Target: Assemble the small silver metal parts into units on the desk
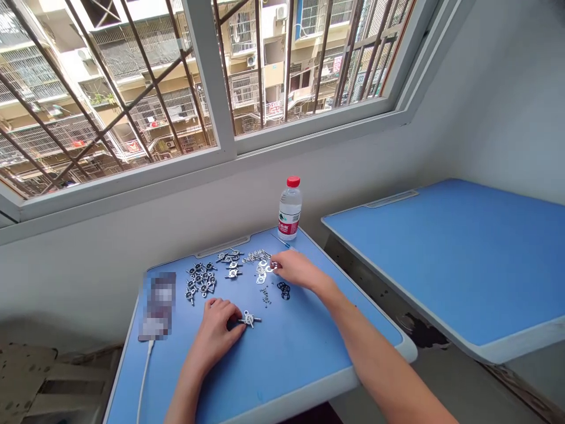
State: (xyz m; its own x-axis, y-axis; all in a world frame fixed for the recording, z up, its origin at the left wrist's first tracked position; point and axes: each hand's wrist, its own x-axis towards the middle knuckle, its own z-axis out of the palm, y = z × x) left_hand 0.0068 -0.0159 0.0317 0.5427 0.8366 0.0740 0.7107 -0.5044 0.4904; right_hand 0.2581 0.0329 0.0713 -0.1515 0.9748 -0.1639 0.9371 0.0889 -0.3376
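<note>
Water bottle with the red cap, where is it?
In the head view, the water bottle stands at the far edge of the blue desk, by the wall, beyond the right hand.

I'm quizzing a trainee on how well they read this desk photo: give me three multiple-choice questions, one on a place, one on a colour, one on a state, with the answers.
1. Where does the lone cross-shaped metal fitting lie?
A. On the second blue desk
B. Just beside the fingers of the left hand
C. On the windowsill

2. What colour are the small rings near the right hand?
A. Red
B. Blue
C. Black

3. What state is the water bottle in?
A. Upright with its cap on
B. Lying on its side
C. Upright with its cap off

Answers:
1. B, since the fitting lies right at those fingers.
2. C, since the rings show black against the blue desk top.
3. A, since the bottle stands with its red cap in place.
</note>
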